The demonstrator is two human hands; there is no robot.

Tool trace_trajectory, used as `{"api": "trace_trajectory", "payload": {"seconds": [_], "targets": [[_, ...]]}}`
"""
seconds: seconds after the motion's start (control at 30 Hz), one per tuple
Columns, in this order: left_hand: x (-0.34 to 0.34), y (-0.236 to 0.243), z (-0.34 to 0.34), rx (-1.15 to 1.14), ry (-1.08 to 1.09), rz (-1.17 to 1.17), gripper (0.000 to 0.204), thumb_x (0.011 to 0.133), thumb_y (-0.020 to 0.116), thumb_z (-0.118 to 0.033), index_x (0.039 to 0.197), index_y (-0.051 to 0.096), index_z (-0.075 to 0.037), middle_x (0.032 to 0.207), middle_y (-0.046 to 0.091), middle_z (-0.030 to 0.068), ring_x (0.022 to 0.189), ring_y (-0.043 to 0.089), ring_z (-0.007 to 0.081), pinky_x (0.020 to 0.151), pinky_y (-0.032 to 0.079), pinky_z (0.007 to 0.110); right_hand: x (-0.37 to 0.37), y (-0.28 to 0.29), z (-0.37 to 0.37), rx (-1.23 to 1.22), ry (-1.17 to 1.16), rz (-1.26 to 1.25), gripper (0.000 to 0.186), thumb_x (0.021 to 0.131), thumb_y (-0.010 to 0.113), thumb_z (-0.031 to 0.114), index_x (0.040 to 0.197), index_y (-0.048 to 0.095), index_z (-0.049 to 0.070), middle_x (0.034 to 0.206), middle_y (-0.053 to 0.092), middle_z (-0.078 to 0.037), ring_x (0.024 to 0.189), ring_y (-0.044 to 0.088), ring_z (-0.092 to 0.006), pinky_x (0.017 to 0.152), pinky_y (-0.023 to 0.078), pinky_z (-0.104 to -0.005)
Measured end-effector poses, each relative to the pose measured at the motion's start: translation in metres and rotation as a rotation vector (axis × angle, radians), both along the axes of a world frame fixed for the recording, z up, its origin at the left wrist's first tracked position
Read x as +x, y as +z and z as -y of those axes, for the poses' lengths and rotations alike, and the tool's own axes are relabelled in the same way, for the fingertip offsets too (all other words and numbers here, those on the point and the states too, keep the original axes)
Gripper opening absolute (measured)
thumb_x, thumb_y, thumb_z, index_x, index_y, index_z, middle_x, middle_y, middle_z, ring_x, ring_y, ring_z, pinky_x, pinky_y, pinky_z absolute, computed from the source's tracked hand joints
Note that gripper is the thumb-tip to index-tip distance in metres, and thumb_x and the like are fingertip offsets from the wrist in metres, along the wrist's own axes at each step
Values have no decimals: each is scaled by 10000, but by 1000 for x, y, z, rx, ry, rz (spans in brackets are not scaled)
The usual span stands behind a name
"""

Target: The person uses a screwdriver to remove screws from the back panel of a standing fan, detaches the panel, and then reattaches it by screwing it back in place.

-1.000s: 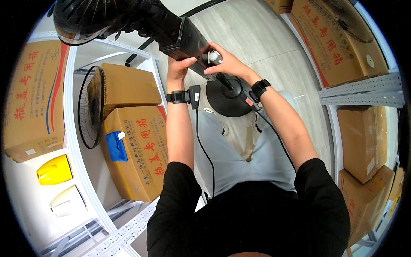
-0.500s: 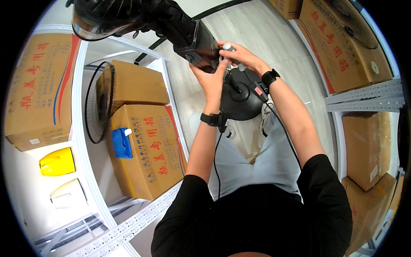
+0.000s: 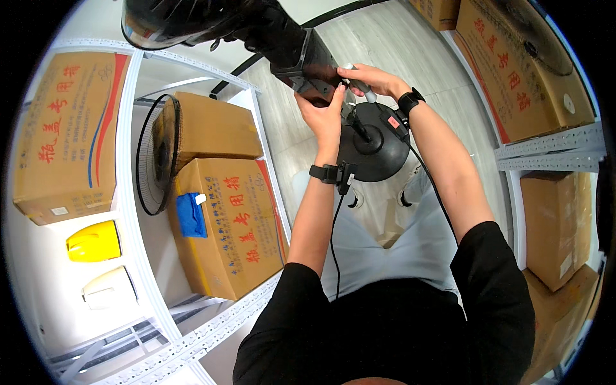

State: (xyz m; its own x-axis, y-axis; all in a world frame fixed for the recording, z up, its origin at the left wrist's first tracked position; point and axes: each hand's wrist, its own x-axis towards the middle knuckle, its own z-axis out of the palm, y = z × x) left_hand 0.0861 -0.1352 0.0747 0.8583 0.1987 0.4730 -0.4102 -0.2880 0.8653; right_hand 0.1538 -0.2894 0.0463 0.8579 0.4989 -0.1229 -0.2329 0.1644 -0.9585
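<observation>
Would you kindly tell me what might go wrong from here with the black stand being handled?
The right hand holds a grey cylindrical object above the floor, so it could drop if that grip slips. The black housing sits high above its round base, so a hard push might tip it over. The left hand grips the housing close to that object, so a slip might bump that hand.

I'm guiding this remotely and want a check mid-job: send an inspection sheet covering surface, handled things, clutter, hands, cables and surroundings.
Surface: grey wood-look floor, round black base standing on it.
Handled things: black pedestal fan; grey cylinder with a pale end.
Clutter: blue cloth on a carton.
Hands: left hand against the fan's housing, grip partly hidden; right hand holding the grey cylinder.
Cables: black cables at both wrist straps; far ends hidden.
Surroundings: white shelving, yellow shell, white shell, fan grille.
</observation>
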Motion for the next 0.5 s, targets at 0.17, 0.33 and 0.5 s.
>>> {"api": "trace_trajectory", "payload": {"seconds": [0.17,0.33,0.5], "targets": [[0,3,-10,-42,-70,-23,749,727,821,-99,1312,372,28,1196,547,143,1067,557,216,962,426,339,-11,3,-12,77,-29,18,464,871,618,554,756,588,106,610,523,47,515,458,-44,474,359,-211],[-14,1,-20,-65,-106,-59,746,716,822,-73,1307,377,22,1196,550,138,1076,557,210,965,431,329,-27,-2,-18,48,-86,36,489,843,634,581,741,591,105,596,513,45,514,457,-52,464,314,-224],[-16,0,-38,-110,-242,-193,693,711,810,-24,1279,414,7,1190,567,120,1073,574,187,932,469,312,-49,0,-15,22,-105,88,375,924,588,483,908,585,108,699,494,71,534,420,-26,473,339,-198]]}}
